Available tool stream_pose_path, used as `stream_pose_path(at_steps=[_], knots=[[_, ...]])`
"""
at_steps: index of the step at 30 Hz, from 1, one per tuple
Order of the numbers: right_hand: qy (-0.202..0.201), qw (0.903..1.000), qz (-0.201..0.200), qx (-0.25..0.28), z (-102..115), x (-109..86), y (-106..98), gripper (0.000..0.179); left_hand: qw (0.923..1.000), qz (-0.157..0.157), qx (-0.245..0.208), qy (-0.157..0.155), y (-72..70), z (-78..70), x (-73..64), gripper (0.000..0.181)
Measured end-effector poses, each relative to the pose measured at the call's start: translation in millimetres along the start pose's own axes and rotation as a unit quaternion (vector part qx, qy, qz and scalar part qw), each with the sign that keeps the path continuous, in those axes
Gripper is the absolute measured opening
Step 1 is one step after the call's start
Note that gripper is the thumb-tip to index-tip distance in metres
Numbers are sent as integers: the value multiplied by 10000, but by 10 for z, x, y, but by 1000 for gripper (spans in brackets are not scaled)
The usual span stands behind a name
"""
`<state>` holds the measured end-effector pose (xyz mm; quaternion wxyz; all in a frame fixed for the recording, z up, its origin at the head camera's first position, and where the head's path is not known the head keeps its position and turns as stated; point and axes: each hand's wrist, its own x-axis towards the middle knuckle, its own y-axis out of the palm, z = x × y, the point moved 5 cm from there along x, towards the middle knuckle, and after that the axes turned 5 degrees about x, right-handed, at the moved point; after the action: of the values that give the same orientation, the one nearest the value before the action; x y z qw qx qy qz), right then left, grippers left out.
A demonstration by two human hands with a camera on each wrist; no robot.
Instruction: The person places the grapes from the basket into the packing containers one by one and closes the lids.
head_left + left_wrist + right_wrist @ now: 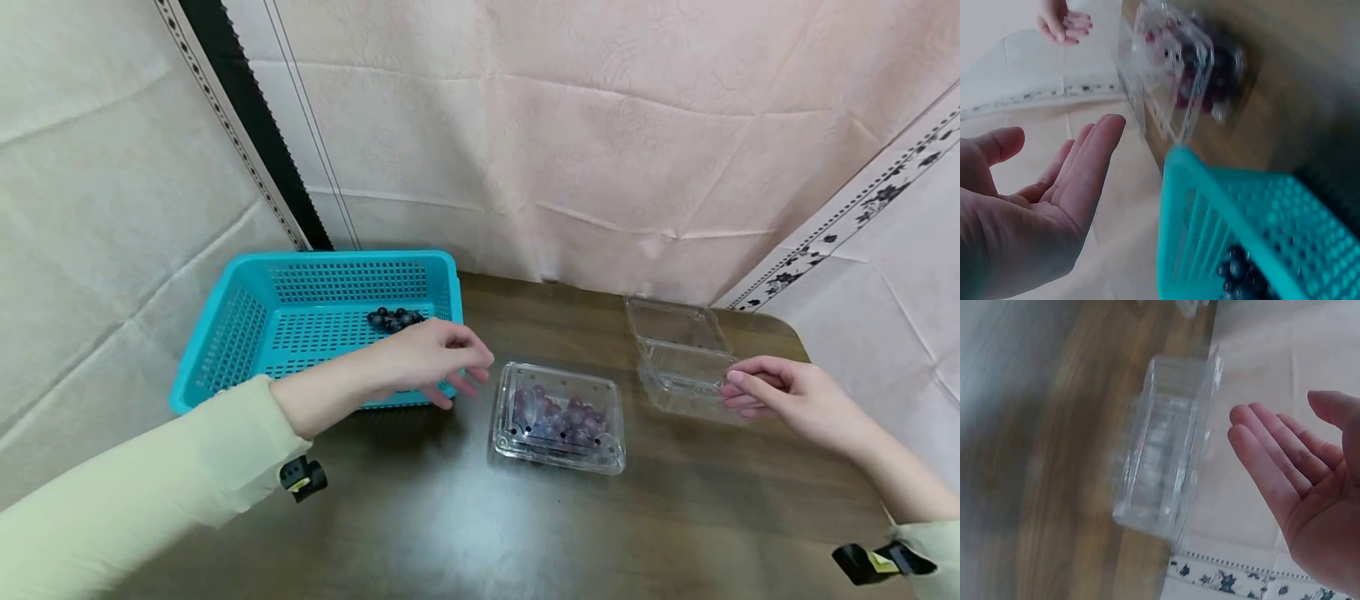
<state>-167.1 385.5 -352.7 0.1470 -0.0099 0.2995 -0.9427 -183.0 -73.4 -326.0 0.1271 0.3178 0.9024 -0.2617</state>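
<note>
My left hand (438,358) hovers over the right rim of a turquoise plastic basket (202,350), fingers loosely bent and holding nothing. Dark grapes (395,320) lie inside that basket, partly hidden by the hand. Just right of the hand, a clear lidded clamshell box (558,457) sits with reddish-purple grapes (562,414) inside. Farther right stands a second clear clamshell (678,367), its lid raised at the back and no fruit showing in it. My right hand (795,396) is beside its right edge; the right wrist view shows straight fingers (1272,459) apart from the box.
The brown wooden table (465,517) carries the basket and both boxes. Pale cloth (570,150) hangs behind it and at both sides, with a floral border strip (847,217) at the right.
</note>
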Motion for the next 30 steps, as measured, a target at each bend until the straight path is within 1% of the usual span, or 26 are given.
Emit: stream_pose_path(at_steps=[4, 6, 9, 12, 14, 16, 19, 24, 27, 30], knots=[[-204, 9990, -260, -290, -82, -26, -110, 25, 9995, -163, 260, 39, -158, 28, 30, 29], [-327, 9972, -410, -540, -102, -40, -152, 22, 9991, -223, 371, 41, -232, 49, 48, 29], [-365, 9927, -620, -967, -121, -59, -199, 20, 9979, -309, 576, 12, -333, 80, 69, 31], [-255, 9825, -898, -1610, -140, -79, -246, 21, 9967, -397, 712, -25, -430, 113, 80, 36], [-152, 9734, -1082, -2014, -163, -95, -283, 22, 9958, -464, 787, -57, -495, 138, 83, 37], [-66, 9662, -1237, -2262, -196, -114, -317, 23, 9951, -524, 837, -89, -556, 157, 83, 38], [1, 9611, -1331, -2420, -272, -139, -356, 26, 9938, -562, 955, -97, -640, 181, 88, 40], [74, 9582, -1313, -2540, -438, -176, -386, 35, 9929, -549, 1051, -57, -768, 226, 94, 42], [203, 9598, -1227, -2515, -541, -198, -391, 40, 9926, -557, 1081, -41, -838, 250, 97, 43], [513, 9688, -1008, -2204, -640, -225, -376, 48, 9921, -539, 1135, -51, -897, 277, 107, 44]])
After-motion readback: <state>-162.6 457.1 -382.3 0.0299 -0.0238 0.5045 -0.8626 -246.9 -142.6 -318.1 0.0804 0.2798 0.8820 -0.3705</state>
